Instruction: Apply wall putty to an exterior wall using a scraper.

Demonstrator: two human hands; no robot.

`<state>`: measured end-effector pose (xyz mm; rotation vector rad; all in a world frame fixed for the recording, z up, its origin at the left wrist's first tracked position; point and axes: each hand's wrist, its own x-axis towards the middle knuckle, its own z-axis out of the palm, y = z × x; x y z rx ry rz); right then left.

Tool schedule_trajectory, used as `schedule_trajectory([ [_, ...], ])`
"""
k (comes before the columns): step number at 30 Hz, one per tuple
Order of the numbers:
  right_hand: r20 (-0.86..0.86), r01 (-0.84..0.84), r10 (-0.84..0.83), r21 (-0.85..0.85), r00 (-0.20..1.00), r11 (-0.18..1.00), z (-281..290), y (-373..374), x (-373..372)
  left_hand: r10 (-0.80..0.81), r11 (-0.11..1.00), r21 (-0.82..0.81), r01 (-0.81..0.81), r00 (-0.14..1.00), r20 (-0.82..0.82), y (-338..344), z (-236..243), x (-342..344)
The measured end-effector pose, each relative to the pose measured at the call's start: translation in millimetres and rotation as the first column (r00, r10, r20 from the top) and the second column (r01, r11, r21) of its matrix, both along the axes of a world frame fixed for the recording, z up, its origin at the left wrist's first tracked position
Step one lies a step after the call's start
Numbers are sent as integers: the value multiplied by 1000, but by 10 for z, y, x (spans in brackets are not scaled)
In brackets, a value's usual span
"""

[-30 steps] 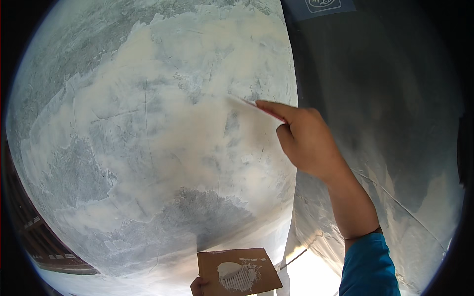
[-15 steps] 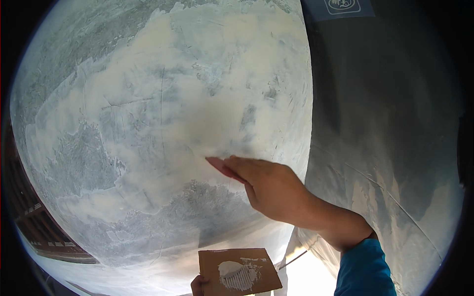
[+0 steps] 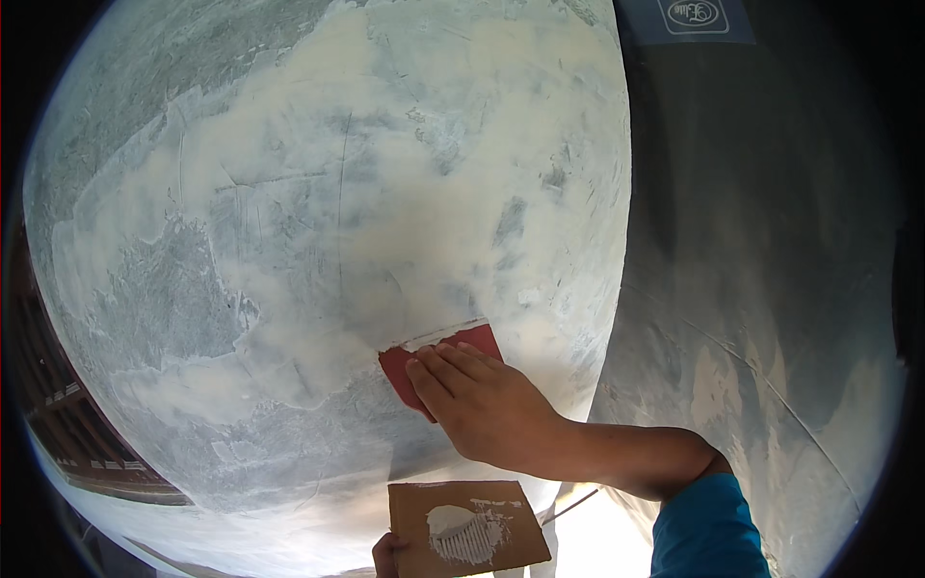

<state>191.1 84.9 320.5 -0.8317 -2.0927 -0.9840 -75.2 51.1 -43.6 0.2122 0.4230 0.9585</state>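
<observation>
My right hand (image 3: pixel 491 400) presses a flat red scraper (image 3: pixel 448 361) to the wall (image 3: pixel 289 279), fingers laid over its face. White paste lines the scraper's upper edge. Patchy white filler covers much of the grey wall, with bare grey areas below and left of the scraper. Lower down, my left hand (image 3: pixel 384 556) grips the left edge of a brown cardboard piece (image 3: pixel 409 539), held out from the wall. A mound of white paste (image 3: pixel 467 533) with ridged marks lies on the cardboard. Only part of the left hand shows.
A dark grey sheet (image 3: pixel 752 241) with a crease hangs right of the wall's edge, a blue label (image 3: pixel 689 19) at its top. Dark brown slatted woodwork (image 3: pixel 92 424) stands at the lower left. Bright light comes from below, beside the cardboard.
My right hand has moved down and turned, so the scraper's broad red face now shows instead of its thin side. The left hand and cardboard stay almost in place.
</observation>
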Motion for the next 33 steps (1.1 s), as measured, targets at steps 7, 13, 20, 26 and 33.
schedule_trajectory([
  [7, -369, 175, -109, 149, 923, 973, 1522, 100, 291, -17, 999, 43, 15, 999, 33, -24, -11, -13],
  [13, -102, 110, -91, 192, 991, 975, 430, 295, -49, 18, 998, 57, -22, 998, 67, -49, -9, -124],
  [20, -248, 44, -102, -228, 963, 973, 447, -83, 353, -7, 997, 83, 2, 998, 56, -82, 156, -146],
  [26, -472, 300, -234, 68, 850, 951, 1480, 187, 888, -11, 997, 81, 9, 1000, 27, 89, 235, 35],
  [33, -163, 70, -134, -345, 978, 936, -666, -164, 317, 1, 999, 36, -2, 1000, 17, 7, 114, 74],
])
